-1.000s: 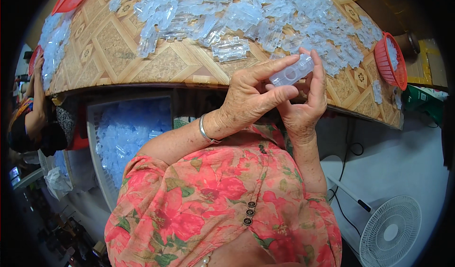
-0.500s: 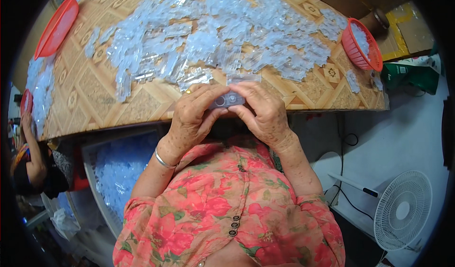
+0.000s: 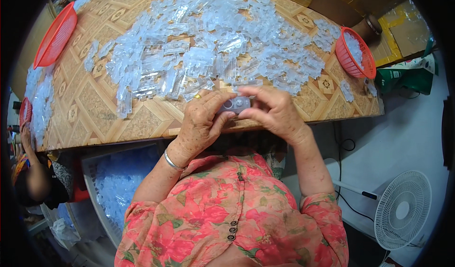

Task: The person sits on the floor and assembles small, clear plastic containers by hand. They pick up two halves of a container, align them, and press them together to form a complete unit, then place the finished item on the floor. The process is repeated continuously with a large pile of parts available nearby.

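Observation:
A small clear plastic piece [image 3: 236, 104] with two round shapes on its face is held just above the table's near edge. My left hand [image 3: 201, 117] pinches its left end between thumb and fingers. On the other end, the thumb and fingers of my right hand [image 3: 277, 113] close around it from the right. Beyond both hands lies a wide, loose heap of similar clear plastic pieces [image 3: 204, 39], with its nearest pieces just past my fingertips.
The patterned table [image 3: 109, 120] curves round in front of me. A red basket [image 3: 351, 61] holding clear pieces stands at the right, another red basket [image 3: 57, 37] at the left. Below the table sits a crate of pieces [image 3: 121, 181]. At right is a white fan [image 3: 403, 210]; a co-worker's arm [image 3: 32, 158] reaches in at left.
My right hand has shifted a little to the right and its fingers have loosened along the piece's end, showing more of it. My left hand still grips the piece.

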Available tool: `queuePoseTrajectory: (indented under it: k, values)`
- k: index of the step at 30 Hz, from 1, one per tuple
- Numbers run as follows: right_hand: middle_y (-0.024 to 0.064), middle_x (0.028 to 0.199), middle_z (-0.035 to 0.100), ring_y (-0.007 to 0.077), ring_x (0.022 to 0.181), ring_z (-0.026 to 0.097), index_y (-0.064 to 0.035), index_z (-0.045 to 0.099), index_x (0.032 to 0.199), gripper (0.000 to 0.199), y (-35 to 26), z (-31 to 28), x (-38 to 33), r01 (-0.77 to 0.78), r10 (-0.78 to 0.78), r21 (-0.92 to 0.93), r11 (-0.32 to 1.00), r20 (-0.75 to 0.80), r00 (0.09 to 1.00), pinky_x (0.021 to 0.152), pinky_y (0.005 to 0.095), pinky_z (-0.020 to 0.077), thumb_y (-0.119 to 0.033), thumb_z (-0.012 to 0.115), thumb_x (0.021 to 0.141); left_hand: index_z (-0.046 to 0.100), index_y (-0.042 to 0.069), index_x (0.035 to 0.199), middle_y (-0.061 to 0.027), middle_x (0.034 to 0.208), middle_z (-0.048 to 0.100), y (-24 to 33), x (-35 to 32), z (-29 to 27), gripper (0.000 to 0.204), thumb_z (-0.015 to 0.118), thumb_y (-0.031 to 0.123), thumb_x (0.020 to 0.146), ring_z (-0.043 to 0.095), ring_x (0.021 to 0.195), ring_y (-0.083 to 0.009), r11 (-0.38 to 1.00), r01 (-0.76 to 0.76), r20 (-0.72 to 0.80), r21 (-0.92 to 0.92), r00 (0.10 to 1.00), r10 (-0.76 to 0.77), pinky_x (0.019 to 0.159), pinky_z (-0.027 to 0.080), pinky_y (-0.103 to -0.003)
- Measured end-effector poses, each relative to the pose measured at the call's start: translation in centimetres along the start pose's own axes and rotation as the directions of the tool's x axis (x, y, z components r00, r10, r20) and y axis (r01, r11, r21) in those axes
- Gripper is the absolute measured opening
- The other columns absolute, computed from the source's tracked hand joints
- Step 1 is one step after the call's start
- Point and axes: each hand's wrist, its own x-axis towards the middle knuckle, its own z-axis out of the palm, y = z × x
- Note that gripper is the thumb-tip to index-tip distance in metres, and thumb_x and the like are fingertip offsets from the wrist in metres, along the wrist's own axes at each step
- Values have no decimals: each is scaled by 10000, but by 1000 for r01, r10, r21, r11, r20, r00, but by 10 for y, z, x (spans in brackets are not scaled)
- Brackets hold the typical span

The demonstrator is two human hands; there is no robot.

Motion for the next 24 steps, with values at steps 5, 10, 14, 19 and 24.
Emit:
queuePoseTrajectory:
  k: [5,10,14,19,24]
  values:
    - [115,1007,738,235,837,706,-49,732,1071,205,45,-63,56,-216,49,-301,929,-477,877,736,361,559,-178,629,950,654,38,1173,-150,951,683,0,-3,1,402,774,78,792,626,772,-306,999,31,-30,-15,999,-32,690,505,-381]
    - [125,1074,727,330,1066,657,-137,764,1080,269,138,-119,106,-468,89,-630,619,-537,839,912,454,527,-307,641,912,663,51,1185,-138,968,690,2,-1,0,438,795,64,767,634,841,-290,998,50,-47,-40,998,-51,712,504,-365]
    - [120,1061,735,313,1065,662,-176,775,1067,302,136,-126,124,-625,413,-615,480,-469,780,910,448,526,-370,699,848,663,48,1176,-137,983,687,2,-1,-1,442,801,64,757,638,854,-292,998,45,-64,-50,997,-48,723,506,-368]
    - [117,965,746,301,957,691,-145,768,1006,323,143,-127,115,-593,244,-600,537,-562,790,813,448,534,-397,739,806,665,49,1163,-139,1000,688,1,-2,-1,451,814,80,738,640,876,-297,996,63,-29,-62,998,-65,743,506,-378]
    - [100,783,697,263,753,680,-90,703,909,160,82,-108,45,-408,53,-502,762,-581,812,670,394,516,-233,718,839,667,48,1155,-140,1009,691,0,-4,-6,457,822,91,727,639,879,-307,998,55,-35,-40,998,-57,752,504,-383]
